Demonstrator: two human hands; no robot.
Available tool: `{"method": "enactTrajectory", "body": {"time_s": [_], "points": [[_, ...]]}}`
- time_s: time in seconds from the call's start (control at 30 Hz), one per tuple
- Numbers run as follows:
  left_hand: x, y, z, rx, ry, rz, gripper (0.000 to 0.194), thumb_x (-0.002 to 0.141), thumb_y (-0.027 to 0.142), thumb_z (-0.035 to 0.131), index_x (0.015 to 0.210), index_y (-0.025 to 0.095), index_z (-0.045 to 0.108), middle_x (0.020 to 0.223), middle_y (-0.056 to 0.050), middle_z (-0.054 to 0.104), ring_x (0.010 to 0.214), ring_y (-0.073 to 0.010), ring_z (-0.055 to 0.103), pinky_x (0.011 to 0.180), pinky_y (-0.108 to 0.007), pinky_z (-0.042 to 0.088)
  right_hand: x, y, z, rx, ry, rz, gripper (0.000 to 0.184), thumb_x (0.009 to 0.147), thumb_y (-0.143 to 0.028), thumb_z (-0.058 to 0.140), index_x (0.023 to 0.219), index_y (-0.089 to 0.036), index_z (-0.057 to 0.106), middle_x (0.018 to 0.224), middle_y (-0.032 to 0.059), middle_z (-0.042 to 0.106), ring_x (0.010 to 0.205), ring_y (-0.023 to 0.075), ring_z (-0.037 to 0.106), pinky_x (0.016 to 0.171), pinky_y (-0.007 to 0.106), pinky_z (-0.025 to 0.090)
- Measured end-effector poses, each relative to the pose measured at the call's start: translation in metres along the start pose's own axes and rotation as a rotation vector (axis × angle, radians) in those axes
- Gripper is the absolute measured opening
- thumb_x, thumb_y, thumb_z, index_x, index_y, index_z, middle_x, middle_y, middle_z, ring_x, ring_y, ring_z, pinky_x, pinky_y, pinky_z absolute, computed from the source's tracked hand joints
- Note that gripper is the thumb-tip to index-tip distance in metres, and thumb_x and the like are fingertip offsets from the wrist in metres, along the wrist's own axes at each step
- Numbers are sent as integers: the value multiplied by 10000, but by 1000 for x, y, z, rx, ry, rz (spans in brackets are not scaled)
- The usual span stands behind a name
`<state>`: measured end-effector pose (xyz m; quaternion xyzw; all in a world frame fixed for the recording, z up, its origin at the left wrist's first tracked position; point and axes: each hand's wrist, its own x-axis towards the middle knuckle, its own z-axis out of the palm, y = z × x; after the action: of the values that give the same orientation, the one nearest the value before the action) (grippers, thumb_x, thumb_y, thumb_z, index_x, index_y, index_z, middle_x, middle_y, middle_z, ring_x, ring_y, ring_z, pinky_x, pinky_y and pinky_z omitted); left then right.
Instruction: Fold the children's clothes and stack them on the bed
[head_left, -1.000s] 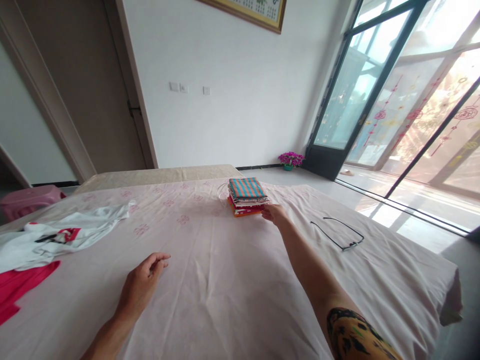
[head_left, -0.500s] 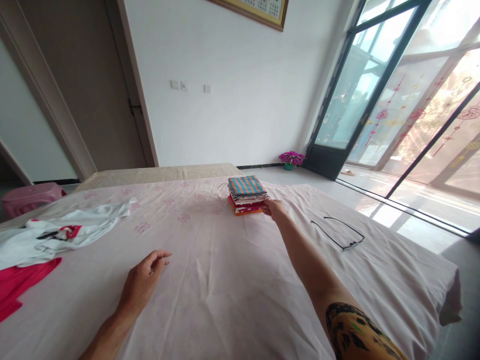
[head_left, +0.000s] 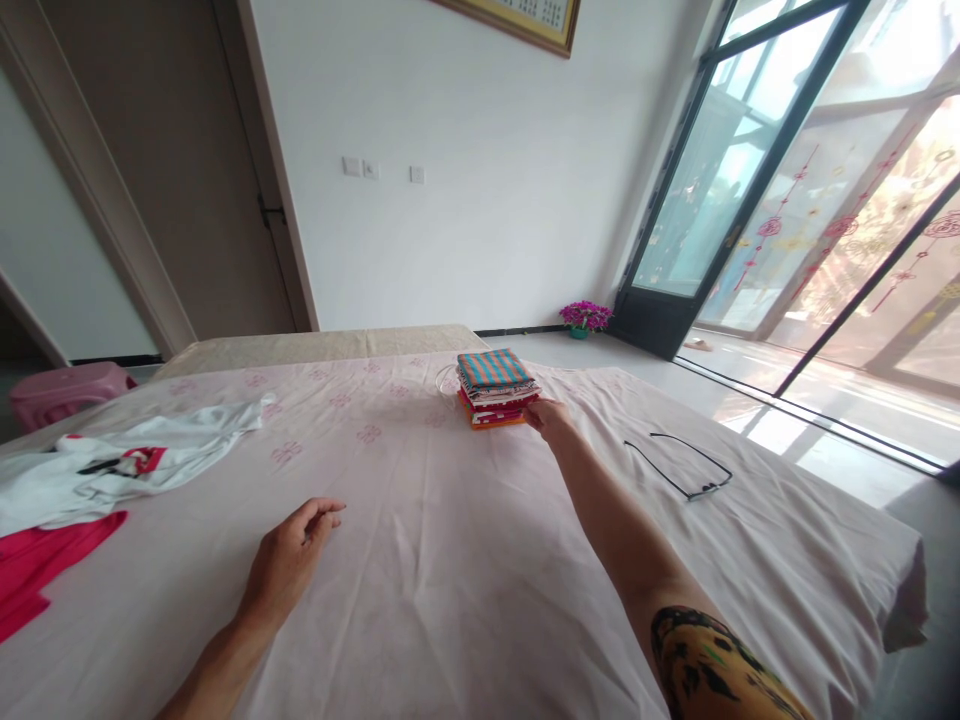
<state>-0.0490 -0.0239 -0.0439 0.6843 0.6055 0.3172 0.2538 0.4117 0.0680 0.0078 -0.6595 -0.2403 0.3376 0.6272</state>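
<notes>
A small stack of folded cloths (head_left: 495,390) sits toward the far side of the cloth-covered surface (head_left: 420,590). Blue and orange checks cover its top, with red, white and orange layers below. My right hand (head_left: 546,415) reaches out to the stack's right edge, its fingers closed at the lower layers; the fingertips are partly hidden. Beside the stack on its left lies a thin white loop (head_left: 445,384). My left hand (head_left: 296,545) is nearer to me, over the pale sheet, fingers loosely bent and apart, holding nothing.
Black-framed glasses (head_left: 694,480) lie to the right of my right forearm. On the left are a white printed garment (head_left: 172,460) and a red cloth (head_left: 60,565). Beyond stand a pink stool (head_left: 71,390), a potted purple flower (head_left: 585,317) and a glass door (head_left: 690,200).
Both hands and the stack hold nearly the same positions. The whole view has shifted very slightly.
</notes>
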Motion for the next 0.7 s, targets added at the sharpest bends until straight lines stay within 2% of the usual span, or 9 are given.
{"method": "enactTrajectory", "body": {"time_s": [0.3, 0.53, 0.7], "points": [[1, 1, -1, 6, -4, -1, 327, 874, 450, 442, 1024, 285, 681, 937, 13, 773, 954, -194, 708, 825, -256, 493, -5, 6, -8, 35, -15, -41, 189, 607, -69, 699, 764, -169, 662, 537, -23, 623, 488, 102, 570, 450, 181, 413], [1, 2, 0, 2, 0, 5, 327, 867, 448, 443, 1018, 285, 684, 924, 17, 773, 933, -189, 711, 817, -254, 494, -7, 11, -12, 24, -109, -122, 234, 548, -113, 651, 773, -162, 694, 661, 12, 695, 602, 133, 621, 533, 213, 447], [2, 1, 1, 5, 1, 5, 326, 870, 446, 440, 1018, 283, 680, 938, 12, 770, 952, -193, 705, 838, -263, 489, -11, 13, -16, 0, -163, -209, 283, 577, -189, 654, 856, -169, 695, 685, 11, 702, 605, 138, 626, 511, 209, 434]]}}
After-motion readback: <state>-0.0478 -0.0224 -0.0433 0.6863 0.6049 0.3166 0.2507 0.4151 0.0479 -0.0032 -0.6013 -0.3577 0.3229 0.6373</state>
